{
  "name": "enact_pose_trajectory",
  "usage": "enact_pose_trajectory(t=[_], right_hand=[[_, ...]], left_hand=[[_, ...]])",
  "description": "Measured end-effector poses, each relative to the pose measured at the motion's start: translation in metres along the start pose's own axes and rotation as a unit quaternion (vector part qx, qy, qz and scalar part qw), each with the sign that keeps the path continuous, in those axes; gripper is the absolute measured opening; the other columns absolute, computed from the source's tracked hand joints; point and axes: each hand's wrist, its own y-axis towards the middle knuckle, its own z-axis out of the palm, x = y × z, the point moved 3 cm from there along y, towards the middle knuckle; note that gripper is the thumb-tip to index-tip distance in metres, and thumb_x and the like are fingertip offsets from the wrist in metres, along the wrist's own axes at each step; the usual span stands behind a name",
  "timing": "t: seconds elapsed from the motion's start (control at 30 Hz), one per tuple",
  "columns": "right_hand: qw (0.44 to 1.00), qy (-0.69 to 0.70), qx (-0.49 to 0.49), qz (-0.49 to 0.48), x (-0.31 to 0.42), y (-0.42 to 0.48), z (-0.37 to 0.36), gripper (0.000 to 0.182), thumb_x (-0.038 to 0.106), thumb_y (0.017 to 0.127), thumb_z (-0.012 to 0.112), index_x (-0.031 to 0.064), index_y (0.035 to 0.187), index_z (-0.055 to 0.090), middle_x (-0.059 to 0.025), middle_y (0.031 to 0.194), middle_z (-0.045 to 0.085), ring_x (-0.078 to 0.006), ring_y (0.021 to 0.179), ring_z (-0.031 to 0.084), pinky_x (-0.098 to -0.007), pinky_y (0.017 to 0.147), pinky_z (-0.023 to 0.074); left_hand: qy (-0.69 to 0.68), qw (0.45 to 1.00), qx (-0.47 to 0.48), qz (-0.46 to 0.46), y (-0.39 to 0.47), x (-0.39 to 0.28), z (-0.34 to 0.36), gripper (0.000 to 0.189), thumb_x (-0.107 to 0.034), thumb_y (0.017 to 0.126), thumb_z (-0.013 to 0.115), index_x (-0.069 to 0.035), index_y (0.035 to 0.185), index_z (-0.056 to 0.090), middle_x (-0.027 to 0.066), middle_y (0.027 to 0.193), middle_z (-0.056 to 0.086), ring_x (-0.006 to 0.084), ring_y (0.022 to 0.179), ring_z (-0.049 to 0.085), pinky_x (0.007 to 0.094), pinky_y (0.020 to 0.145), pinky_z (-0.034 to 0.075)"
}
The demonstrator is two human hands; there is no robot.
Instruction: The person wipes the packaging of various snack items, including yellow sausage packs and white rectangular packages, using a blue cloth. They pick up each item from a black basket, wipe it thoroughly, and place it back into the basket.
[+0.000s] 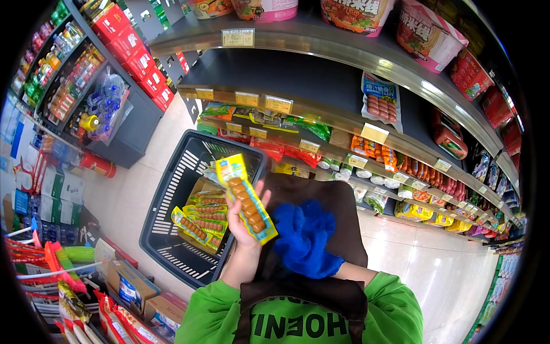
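Note:
My left hand [241,221] holds a yellow-and-blue snack packet [247,202], tilted, with a row of brown round pieces showing through its clear window. It is over the right side of a dark plastic shopping basket [150,223]. Several similar yellow packets [206,221] lie in the basket, some in or on a cardboard box [194,195]. A bunched blue cloth [303,238] wraps my right hand in front of my brown apron [350,215]. Only the wrist [354,274] shows there; the cloth hides the fingers.
Ahead, a shelf [258,71] bears a blue-topped sausage pack [381,103], with noodle tubs [356,15] above and packaged foods below. To the left stand red boxes [133,47], a drinks rack [73,73] and bottled water [105,107]. Cartons [133,286] and bagged goods [124,322] sit lower left.

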Motion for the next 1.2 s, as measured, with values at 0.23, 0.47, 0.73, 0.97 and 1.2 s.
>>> enact_pose_trajectory(t=[0.23,0.47,0.73,0.97,1.2], right_hand=[[0.948,0.125,0.262,0.133,0.003,0.003,0.017,0.028,0.014,0.07,0.047,0.0025,0.095,0.04,-0.01,0.086,0.04,-0.0224,0.076,0.041,-0.031,0.065,0.034],[0.66,0.653,0.016,0.371,0.003,-0.031,0.024,0.049,0.019,0.073,0.044,0.0009,0.117,0.031,-0.0158,0.111,0.037,-0.0314,0.103,0.035,-0.0381,0.084,0.0265],[0.054,0.932,0.025,0.357,0.012,-0.047,0.032,0.051,0.019,0.081,0.04,0.0006,0.123,0.016,-0.0126,0.127,0.017,-0.0251,0.117,0.016,-0.0333,0.095,0.0114],[0.306,0.877,0.016,0.37,-0.006,-0.043,0.04,0.044,0.017,0.079,0.041,0.0013,0.116,0.022,-0.0115,0.117,0.022,-0.0232,0.108,0.021,-0.0316,0.088,0.0153],[0.564,0.765,0.04,0.308,-0.005,-0.029,0.036,0.038,0.014,0.076,0.043,0.002,0.109,0.028,-0.0103,0.108,0.027,-0.0212,0.099,0.025,-0.03,0.081,0.0192]], left_hand=[[0.206,0.947,0.233,-0.073,-0.048,0.044,0.035,0.074,-0.033,0.076,0.046,-0.007,0.128,0.0,0.0189,0.129,0.019,0.0255,0.119,0.024,0.0366,0.097,0.019],[0.25,0.915,0.308,-0.078,-0.06,0.06,0.034,0.062,-0.018,0.083,0.036,0.002,0.127,-0.003,0.0127,0.135,0.0,0.0201,0.124,0.005,0.0287,0.098,0.005],[0.302,0.879,0.355,-0.097,-0.065,0.062,0.038,0.059,-0.014,0.083,0.037,0.001,0.128,0.003,0.0135,0.134,0.006,0.0207,0.124,0.01,0.0288,0.098,0.009],[0.291,0.889,0.337,-0.109,-0.069,0.067,0.032,0.059,-0.014,0.083,0.037,-0.002,0.129,0.002,0.0131,0.134,0.009,0.0206,0.123,0.013,0.029,0.098,0.01],[0.263,0.927,0.267,-0.025,-0.061,0.062,0.03,0.062,-0.031,0.086,0.03,-0.005,0.128,-0.007,0.0138,0.131,0.013,0.0222,0.119,0.021,0.0335,0.097,0.016]])
